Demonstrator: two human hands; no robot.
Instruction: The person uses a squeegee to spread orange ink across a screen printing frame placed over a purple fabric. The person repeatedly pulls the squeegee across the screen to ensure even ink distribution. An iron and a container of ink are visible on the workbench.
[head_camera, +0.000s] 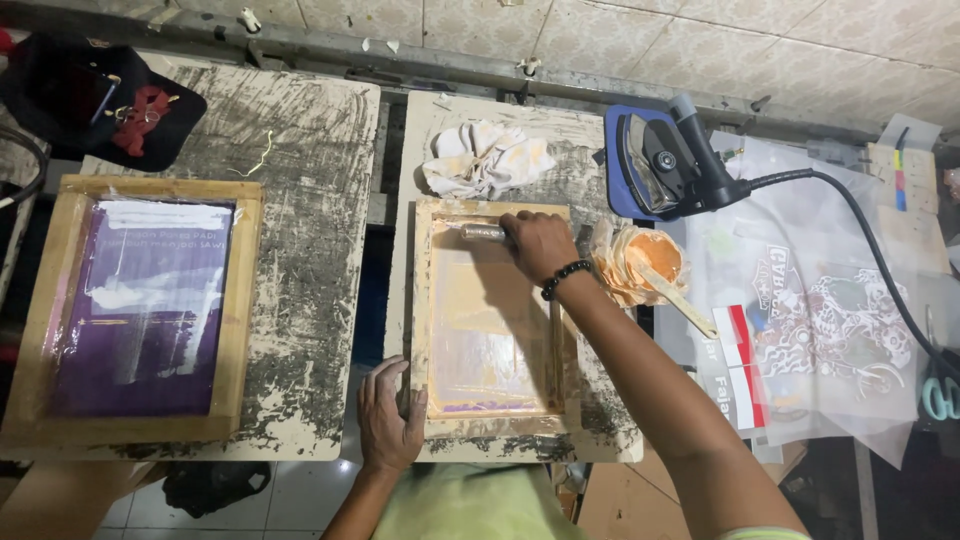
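Observation:
A wooden printing screen frame with peach-orange ink on its mesh lies on the middle board. My right hand, with a black bead bracelet on the wrist, grips a squeegee at the far end of the screen. My left hand presses flat on the frame's near left corner, fingers spread.
A second wooden screen with purple mesh lies on the left board. A crumpled rag sits beyond the middle screen. An ink cup with a stick, an iron with its cord, printed transparent sheets and scissors are at the right.

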